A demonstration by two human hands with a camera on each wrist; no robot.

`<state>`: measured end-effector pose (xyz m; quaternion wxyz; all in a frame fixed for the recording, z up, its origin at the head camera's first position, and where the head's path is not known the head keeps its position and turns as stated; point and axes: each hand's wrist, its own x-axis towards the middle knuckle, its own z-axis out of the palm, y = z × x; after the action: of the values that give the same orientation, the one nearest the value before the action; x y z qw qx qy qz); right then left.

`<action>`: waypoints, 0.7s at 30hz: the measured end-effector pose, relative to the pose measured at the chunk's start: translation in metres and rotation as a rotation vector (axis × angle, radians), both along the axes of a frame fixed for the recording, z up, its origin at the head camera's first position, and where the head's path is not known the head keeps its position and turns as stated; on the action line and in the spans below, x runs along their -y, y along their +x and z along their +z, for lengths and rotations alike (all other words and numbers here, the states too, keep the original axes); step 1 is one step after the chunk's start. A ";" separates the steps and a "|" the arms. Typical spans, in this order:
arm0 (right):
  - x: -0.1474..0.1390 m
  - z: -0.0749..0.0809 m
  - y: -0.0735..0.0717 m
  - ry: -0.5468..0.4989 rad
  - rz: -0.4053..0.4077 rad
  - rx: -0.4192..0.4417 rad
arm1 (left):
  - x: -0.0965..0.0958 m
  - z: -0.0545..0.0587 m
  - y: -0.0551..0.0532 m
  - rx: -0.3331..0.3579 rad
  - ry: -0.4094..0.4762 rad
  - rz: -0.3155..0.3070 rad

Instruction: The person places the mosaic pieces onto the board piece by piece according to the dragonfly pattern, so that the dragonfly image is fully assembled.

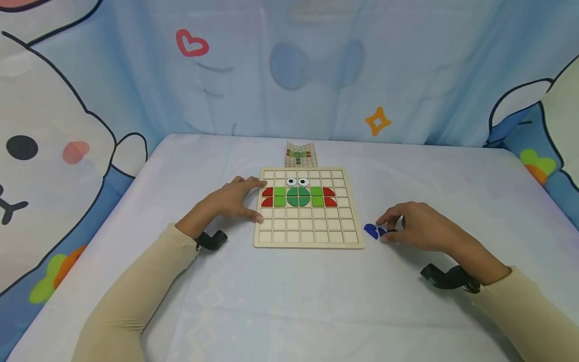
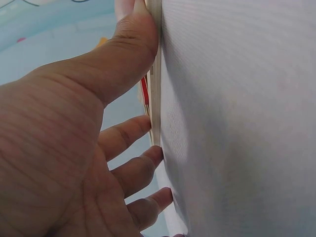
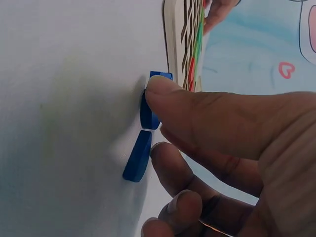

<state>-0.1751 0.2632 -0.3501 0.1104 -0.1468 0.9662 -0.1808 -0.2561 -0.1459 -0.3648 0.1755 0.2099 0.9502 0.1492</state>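
Observation:
My left hand (image 1: 232, 198) rests at the left edge of a square wooden grid board (image 1: 307, 237), thumb and fingers spread along the rim. In the left wrist view, the thumb (image 2: 131, 47) presses on the board's edge (image 2: 156, 74) and the other fingertips lie against it. To the right of the board, my right hand (image 1: 420, 225) reaches down over several small blue curved pieces (image 1: 371, 230). Its thumb (image 3: 168, 89) overlaps one blue piece (image 3: 149, 112) in the right wrist view; another blue piece (image 3: 138, 157) lies under the fingers. A gap shows between thumb and index fingertips.
Green squares (image 1: 280, 197), a dark green circle (image 1: 298, 196), red quarter pieces (image 1: 329, 197) and two eye pieces (image 1: 303, 182) sit in the grid. A pattern card (image 1: 300, 155) stands behind the board. A white cloth (image 1: 289, 301) covers the table before a printed curtain (image 1: 316, 115).

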 end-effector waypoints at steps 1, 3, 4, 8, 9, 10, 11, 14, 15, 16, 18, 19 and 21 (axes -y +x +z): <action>-0.001 -0.001 -0.001 0.003 0.004 -0.003 | 0.000 0.000 0.000 -0.001 -0.001 0.001; -0.002 -0.002 -0.002 0.009 0.008 -0.009 | 0.000 0.000 0.000 0.000 -0.001 0.006; -0.002 -0.002 -0.002 0.013 0.004 -0.008 | 0.000 0.000 0.000 0.002 -0.001 0.009; -0.002 -0.004 -0.002 0.022 -0.007 0.008 | 0.000 0.001 -0.001 0.007 0.000 0.011; -0.002 -0.004 -0.002 0.023 -0.010 0.011 | -0.001 0.001 -0.001 0.008 0.000 0.011; -0.002 -0.004 -0.002 0.023 -0.012 0.013 | -0.001 0.002 -0.001 0.010 0.000 0.012; -0.002 -0.004 -0.002 0.023 -0.010 0.015 | -0.001 0.002 -0.001 0.011 -0.001 0.011; 0.000 -0.004 -0.002 0.024 -0.017 0.020 | -0.001 0.002 -0.001 0.015 -0.002 0.015; 0.000 -0.004 -0.001 0.024 -0.017 0.021 | -0.001 0.002 -0.001 0.017 -0.001 0.016; 0.001 -0.004 -0.001 0.024 -0.017 0.023 | -0.001 0.002 -0.001 0.018 -0.001 0.017; 0.002 -0.004 -0.001 0.025 -0.018 0.021 | -0.001 0.002 -0.001 0.018 0.000 0.019; 0.003 -0.005 -0.001 0.026 -0.016 0.018 | -0.001 0.002 -0.001 0.018 -0.001 0.020; 0.004 -0.005 -0.001 0.029 -0.013 0.004 | 0.000 0.002 0.000 0.015 -0.001 0.020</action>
<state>-0.1761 0.2593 -0.3555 0.1134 -0.1383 0.9694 -0.1680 -0.2564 -0.1455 -0.3630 0.1814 0.1994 0.9509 0.1522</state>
